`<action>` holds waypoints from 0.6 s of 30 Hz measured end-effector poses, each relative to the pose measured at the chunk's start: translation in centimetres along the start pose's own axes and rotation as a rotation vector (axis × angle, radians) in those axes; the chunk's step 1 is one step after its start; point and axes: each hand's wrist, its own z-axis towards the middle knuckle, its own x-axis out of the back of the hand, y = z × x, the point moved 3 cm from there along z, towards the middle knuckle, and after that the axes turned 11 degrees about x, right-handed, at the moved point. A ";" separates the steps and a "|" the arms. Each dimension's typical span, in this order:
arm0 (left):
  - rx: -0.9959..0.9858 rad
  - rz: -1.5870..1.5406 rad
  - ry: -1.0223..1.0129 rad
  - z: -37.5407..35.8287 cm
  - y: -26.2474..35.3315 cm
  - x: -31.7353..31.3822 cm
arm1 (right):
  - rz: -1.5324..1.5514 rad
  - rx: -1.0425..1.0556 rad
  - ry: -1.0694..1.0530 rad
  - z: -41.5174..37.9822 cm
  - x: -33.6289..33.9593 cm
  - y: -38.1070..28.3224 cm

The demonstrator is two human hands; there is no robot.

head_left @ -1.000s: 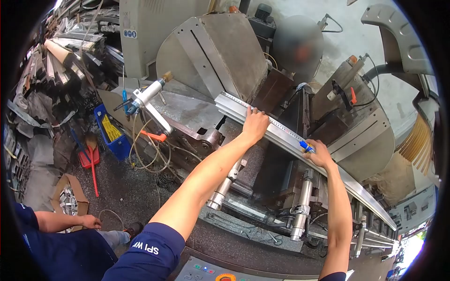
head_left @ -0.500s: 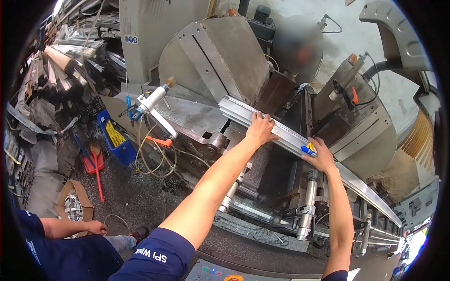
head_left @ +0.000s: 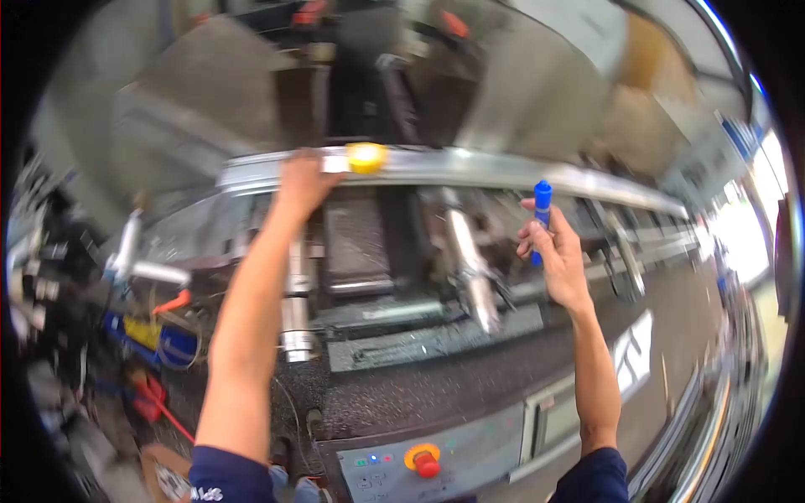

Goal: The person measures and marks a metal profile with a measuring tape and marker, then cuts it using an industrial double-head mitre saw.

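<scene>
A long silvery aluminium profile [head_left: 503, 170] lies across the machine from the left to the far right. My left hand [head_left: 303, 180] is closed over its left part, fingers on the far side and thumb pointing at a yellow tape measure [head_left: 366, 158]. The tape measure rests on the profile, just right of that hand. In my right hand [head_left: 557, 251] is a blue marker [head_left: 542, 194], held upright and apart from the profile, on the near side of it. Motion blur softens the left fingertips.
A control panel [head_left: 486, 448] with a red emergency-stop button [head_left: 427, 465] is nearest me. Metal clamp cylinders [head_left: 470, 272] stand in front of the profile, and large grey saw guards [head_left: 197, 80] behind. A blue bin [head_left: 172, 342] is at lower left.
My view has swung right. My right hand has left the profile and tape measure, moving right and toward me with the blue marker. My left hand stays on the profile.
</scene>
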 end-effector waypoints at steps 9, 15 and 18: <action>-0.028 0.126 -0.157 1.4 -2.2 -1.2 | -0.022 -0.248 0.951 -30.2 23.7 4.1; -0.057 0.214 -0.148 1.8 -2.7 -1.7 | -0.139 -0.368 1.238 -41.9 24.4 10.6; -0.080 0.212 -0.150 2.0 -3.0 -1.7 | -0.103 -0.378 1.299 -43.9 24.7 13.1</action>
